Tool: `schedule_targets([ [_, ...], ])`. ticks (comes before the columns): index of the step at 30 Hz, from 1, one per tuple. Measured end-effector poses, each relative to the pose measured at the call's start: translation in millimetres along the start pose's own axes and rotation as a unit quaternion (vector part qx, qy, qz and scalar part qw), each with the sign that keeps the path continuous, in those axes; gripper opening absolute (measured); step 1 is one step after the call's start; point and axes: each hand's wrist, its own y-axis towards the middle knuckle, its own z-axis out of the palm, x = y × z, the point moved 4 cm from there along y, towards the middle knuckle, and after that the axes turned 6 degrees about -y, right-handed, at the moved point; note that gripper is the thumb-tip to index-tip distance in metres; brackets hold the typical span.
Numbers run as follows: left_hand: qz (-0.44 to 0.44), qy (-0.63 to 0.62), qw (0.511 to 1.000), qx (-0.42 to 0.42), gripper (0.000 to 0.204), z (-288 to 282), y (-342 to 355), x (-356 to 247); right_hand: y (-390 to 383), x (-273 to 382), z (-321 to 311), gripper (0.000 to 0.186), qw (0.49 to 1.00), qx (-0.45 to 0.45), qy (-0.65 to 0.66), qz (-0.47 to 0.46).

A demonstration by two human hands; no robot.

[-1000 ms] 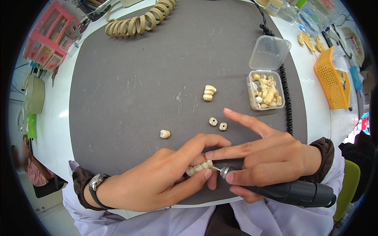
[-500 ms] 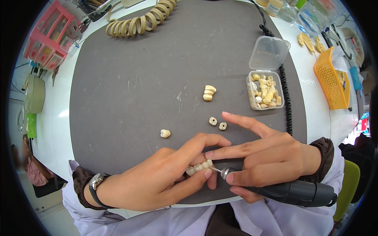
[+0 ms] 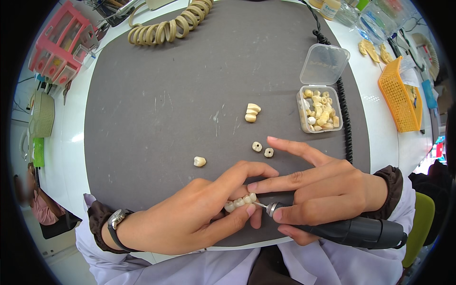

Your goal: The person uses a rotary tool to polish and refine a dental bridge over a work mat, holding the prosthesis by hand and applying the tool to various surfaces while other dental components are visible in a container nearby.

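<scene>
My left hand (image 3: 190, 213) pinches a cream-coloured row of joined dental crowns (image 3: 240, 201) between thumb and fingers, low over the dark grey mat (image 3: 166, 95). My right hand (image 3: 323, 190) grips a black rotary handpiece (image 3: 351, 230); its thin bur tip touches the right end of the crown row. The right index finger stretches out toward two small single crowns (image 3: 262, 149) on the mat. Another single crown (image 3: 200, 161) lies to the left, and a short crown bridge (image 3: 251, 112) lies farther up.
A clear plastic box (image 3: 320, 108) with its lid open holds several crowns, right of centre. A black coiled cord (image 3: 343, 118) runs beside it. A beige coiled hose (image 3: 166, 26) lies at the top. A pink rack (image 3: 57, 45) stands top left, an orange basket (image 3: 399, 95) at the right.
</scene>
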Motion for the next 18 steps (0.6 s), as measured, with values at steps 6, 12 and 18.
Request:
schedule_targets([
  [6,0.004,-0.006,1.000,-0.008,0.046,0.9,-0.2,1.3,0.3,-0.8,1.4,0.003,1.000,-0.006,-0.006,-0.001],
  [12,-0.003,-0.003,1.000,-0.002,0.046,0.3,0.0,0.0,1.5,0.7,-1.0,0.003,1.000,0.000,0.002,-0.001],
  [18,0.003,-0.010,1.000,-0.006,0.046,0.8,-0.6,1.4,0.4,-0.6,1.7,0.003,1.000,-0.011,-0.006,0.001],
])
